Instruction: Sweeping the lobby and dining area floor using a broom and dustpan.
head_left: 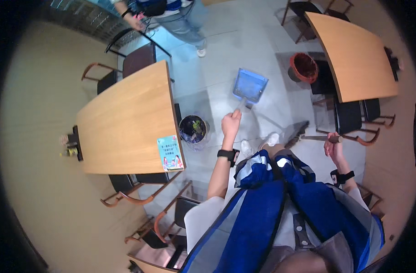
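Observation:
Out in front of me, my left hand (232,123) is closed round the handle of a blue dustpan (250,84). The pan points away from me, and small bits of debris show in it. My right hand (333,147), off to the right, is wrapped round the wooden stick of a broom (319,138). Its dark bristle head (298,135) is close to the floor beside my right shoe. Whether the dustpan touches the floor, I cannot tell.
Left stands a wooden table (126,118) bearing a teal printed sign (170,153). Beside it is a bin (193,129) with a see-through liner. Rightward are a red-lined bin (303,67), another table (358,59) and dark chairs (347,116). A person (171,20) stands at the far left.

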`<control>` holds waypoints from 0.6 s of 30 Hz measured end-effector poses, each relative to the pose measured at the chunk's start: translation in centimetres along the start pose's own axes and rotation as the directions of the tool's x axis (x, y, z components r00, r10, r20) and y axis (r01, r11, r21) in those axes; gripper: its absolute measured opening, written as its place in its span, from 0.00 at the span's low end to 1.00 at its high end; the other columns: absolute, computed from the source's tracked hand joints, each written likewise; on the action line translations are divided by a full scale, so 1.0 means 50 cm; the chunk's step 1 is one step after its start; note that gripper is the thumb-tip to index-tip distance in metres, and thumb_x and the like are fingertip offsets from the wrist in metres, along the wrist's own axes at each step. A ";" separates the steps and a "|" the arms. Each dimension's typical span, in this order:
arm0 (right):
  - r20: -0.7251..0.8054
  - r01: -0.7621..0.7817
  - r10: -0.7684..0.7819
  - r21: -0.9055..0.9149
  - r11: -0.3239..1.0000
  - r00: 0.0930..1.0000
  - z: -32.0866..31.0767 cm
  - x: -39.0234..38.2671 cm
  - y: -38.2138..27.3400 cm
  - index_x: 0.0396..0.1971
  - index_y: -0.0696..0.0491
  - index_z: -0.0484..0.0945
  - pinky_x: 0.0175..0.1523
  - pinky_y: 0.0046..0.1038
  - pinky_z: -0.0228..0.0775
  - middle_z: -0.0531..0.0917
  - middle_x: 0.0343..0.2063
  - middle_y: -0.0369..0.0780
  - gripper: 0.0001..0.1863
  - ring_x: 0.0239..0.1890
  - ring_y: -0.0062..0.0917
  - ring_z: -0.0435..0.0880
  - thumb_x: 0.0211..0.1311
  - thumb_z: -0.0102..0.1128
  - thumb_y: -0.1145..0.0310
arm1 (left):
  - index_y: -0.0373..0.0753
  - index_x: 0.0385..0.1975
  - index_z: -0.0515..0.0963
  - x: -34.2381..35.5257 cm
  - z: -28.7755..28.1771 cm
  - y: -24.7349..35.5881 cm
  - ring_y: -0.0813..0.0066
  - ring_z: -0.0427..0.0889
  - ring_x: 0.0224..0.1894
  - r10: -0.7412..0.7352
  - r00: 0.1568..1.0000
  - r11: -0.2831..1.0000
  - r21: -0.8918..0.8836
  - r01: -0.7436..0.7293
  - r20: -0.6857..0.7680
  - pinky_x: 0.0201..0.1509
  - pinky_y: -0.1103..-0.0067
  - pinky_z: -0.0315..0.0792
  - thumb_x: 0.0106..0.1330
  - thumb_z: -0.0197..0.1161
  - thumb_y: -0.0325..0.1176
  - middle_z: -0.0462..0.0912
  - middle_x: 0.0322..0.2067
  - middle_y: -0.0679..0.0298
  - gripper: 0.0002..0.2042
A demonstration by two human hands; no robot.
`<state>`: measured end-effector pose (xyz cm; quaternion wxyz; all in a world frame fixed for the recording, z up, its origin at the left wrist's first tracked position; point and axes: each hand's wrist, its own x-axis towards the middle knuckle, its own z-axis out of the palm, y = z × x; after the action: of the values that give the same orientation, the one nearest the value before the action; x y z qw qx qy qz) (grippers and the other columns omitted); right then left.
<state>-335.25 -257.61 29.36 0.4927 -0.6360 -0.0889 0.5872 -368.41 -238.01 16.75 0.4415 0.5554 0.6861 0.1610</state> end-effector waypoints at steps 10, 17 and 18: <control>0.252 0.073 -0.045 -0.101 0.992 0.967 0.267 0.197 -0.184 0.19 0.48 0.61 0.09 0.18 0.46 0.62 0.06 0.34 0.17 0.05 0.18 0.57 0.54 0.31 0.52 | 0.40 0.23 0.74 0.080 -0.069 0.171 0.52 0.72 0.30 -0.047 0.977 0.999 0.006 0.049 -0.208 0.33 0.67 0.67 0.47 0.49 0.42 0.74 0.24 0.51 0.13; 0.255 0.075 -0.071 -0.005 0.997 0.964 0.477 0.323 -0.234 0.27 0.50 0.58 0.13 0.20 0.48 0.62 0.09 0.35 0.16 0.09 0.20 0.57 0.56 0.27 0.52 | 0.41 0.25 0.74 0.100 -0.111 0.200 0.54 0.73 0.30 -0.062 0.966 0.997 -0.061 0.048 -0.249 0.35 0.68 0.67 0.48 0.48 0.40 0.74 0.25 0.52 0.12; 0.305 0.068 -0.061 -0.012 0.998 0.951 0.511 0.323 -0.218 0.27 0.50 0.58 0.14 0.20 0.48 0.62 0.10 0.36 0.17 0.10 0.20 0.58 0.55 0.27 0.51 | 0.29 0.20 0.73 0.111 -0.111 0.168 0.52 0.73 0.30 -0.133 0.948 0.981 -0.176 0.084 -0.290 0.34 0.67 0.66 0.45 0.50 0.43 0.72 0.22 0.44 0.18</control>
<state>-346.75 -227.63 31.17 0.4848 -0.5402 -0.1908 0.6608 -367.53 -228.69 23.46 0.3838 0.4482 0.7595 0.2738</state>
